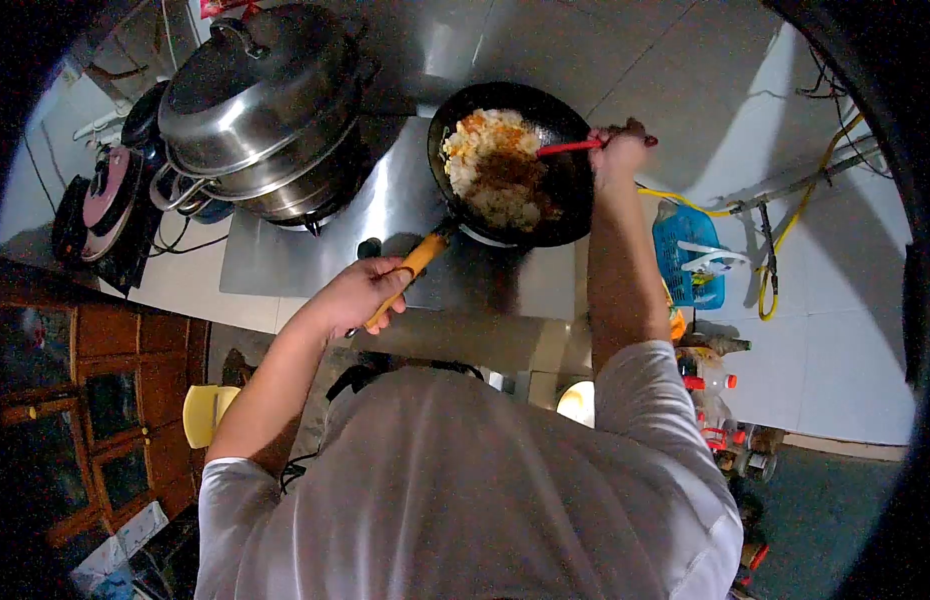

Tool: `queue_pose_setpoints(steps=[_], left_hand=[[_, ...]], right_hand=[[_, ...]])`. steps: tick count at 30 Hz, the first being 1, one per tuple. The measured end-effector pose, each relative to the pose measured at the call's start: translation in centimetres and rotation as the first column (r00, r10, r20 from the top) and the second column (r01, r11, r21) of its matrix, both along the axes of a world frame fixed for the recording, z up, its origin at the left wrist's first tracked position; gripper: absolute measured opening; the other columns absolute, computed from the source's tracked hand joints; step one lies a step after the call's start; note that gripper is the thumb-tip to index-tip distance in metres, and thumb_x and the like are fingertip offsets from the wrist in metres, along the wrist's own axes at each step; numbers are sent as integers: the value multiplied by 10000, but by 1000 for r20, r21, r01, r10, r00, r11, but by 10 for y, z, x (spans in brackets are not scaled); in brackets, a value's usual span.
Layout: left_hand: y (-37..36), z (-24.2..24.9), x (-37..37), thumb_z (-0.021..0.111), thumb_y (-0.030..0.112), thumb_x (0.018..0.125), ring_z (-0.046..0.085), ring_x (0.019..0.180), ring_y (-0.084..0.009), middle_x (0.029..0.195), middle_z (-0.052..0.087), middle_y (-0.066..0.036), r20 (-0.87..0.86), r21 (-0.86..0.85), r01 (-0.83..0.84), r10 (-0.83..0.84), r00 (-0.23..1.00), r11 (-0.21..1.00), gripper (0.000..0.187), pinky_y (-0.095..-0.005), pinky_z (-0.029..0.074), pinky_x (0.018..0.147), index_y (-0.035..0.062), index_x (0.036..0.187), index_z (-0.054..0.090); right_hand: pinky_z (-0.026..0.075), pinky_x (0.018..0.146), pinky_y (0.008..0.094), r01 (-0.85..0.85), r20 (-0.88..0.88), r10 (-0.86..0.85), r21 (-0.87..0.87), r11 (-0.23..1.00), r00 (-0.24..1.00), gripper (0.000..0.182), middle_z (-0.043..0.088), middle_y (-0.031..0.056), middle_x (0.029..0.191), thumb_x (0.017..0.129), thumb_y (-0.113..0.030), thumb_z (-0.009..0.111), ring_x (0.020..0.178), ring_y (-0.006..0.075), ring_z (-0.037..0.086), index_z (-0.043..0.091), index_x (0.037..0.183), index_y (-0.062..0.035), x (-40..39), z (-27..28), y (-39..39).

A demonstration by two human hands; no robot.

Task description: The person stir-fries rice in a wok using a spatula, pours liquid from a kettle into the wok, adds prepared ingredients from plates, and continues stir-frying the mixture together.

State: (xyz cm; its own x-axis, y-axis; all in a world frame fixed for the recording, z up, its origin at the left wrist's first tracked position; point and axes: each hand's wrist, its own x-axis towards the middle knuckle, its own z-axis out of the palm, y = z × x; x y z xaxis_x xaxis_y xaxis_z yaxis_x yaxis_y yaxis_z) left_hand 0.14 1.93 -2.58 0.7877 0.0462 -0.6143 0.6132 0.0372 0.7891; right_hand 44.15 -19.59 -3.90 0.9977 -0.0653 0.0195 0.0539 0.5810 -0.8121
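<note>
A black wok (575, 190) sits over the stove (365, 260), and its wooden handle (417, 260) points down to the left. My left hand (370, 292) is wrapped round that handle. Inside the wok lies what looks like rice (473, 140) with orange bits, and a dark brown patch (510, 178) covers part of it. At the wok's right rim my right hand (621, 152) is closed round a red-handled utensil (565, 148). The utensil's far end is in the wok, where the food hides its shape.
A large lidded steel steamer pot (250, 120) stands left of the wok on the stove. Beyond it is a pink appliance (107, 190). To the right are a blue basket (675, 262), a yellow hose (785, 235) and several bottles (720, 382). A wooden cabinet (115, 375) stands lower left.
</note>
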Motion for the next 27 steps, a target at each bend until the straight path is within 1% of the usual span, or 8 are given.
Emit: queue_pose_setpoints(steps=[6, 8, 12, 14, 19, 22, 25, 27], left_hand=[[-2, 8, 0, 507, 341, 1024, 534, 552, -102, 824, 617, -51, 25, 13, 13, -13, 1000, 1000, 456, -253, 463, 482, 58, 1381, 490], [1, 1, 0, 528, 365, 1015, 545, 542, -105, 809, 632, -38, 37, 15, 12, -12, 999, 1000, 434, -260, 477, 475, 71, 1335, 518], [-1, -7, -2, 541, 389, 1009, 562, 536, -110, 803, 653, -29, 53, 22, 8, -9, 999, 1000, 405, -264, 494, 466, 90, 1281, 549], [-2, -14, -6, 538, 391, 1009, 564, 537, -110, 801, 651, -27, 56, 25, 25, -26, 998, 999, 395, -262, 491, 462, 94, 1268, 556], [2, -6, -1, 492, 343, 1031, 544, 562, -109, 829, 626, -54, 40, 50, 62, -64, 997, 997, 426, -267, 479, 480, 79, 1365, 513], [5, -16, -3, 497, 351, 1027, 546, 565, -111, 819, 622, -49, 64, 8, 50, -50, 997, 999, 428, -265, 477, 481, 76, 1354, 524], [4, -9, -2, 519, 351, 1016, 558, 511, -97, 777, 646, -19, 66, -23, 21, -20, 998, 1000, 274, -257, 483, 434, 101, 1102, 591], [0, 1, -4, 510, 355, 1017, 552, 538, -105, 789, 631, -33, 46, 0, 57, -57, 997, 998, 330, -265, 479, 458, 80, 1189, 571]], right_hand=[[425, 579, 355, -171, 277, 330, -473, 864, 903, 263, 469, 57, 626, 898, -151, 573, 554, 181, 438, 455, 682, -58, -140, 98, 31], [431, 593, 332, -365, 570, 584, -459, 810, 578, 203, 514, 42, 674, 872, -137, 616, 590, 159, 464, 530, 714, -44, -158, 68, 25], [434, 623, 295, -357, 400, 687, -634, 686, 607, 170, 573, 24, 724, 876, -163, 643, 673, 136, 532, 610, 765, -39, -167, 56, 21], [421, 609, 288, -331, 175, 594, -692, 642, 786, 206, 531, 8, 672, 849, -149, 641, 667, 120, 512, 578, 690, -35, -181, 102, 15], [409, 559, 271, -171, 391, 678, -777, 606, 622, 260, 583, -33, 649, 867, -192, 689, 605, 84, 516, 616, 668, -41, -172, 59, 11], [430, 580, 274, -225, 255, 530, -699, 679, 808, 276, 608, -18, 673, 869, -233, 714, 637, 86, 532, 642, 698, -28, -175, 95, 2], [422, 586, 280, -242, 344, 591, -679, 693, 729, 275, 569, -11, 672, 878, -212, 666, 627, 101, 509, 593, 672, -45, -186, 66, 15], [438, 596, 283, -322, 321, 650, -668, 671, 689, 172, 618, -33, 694, 843, -131, 673, 666, 91, 536, 650, 705, -30, -167, 42, 10]])
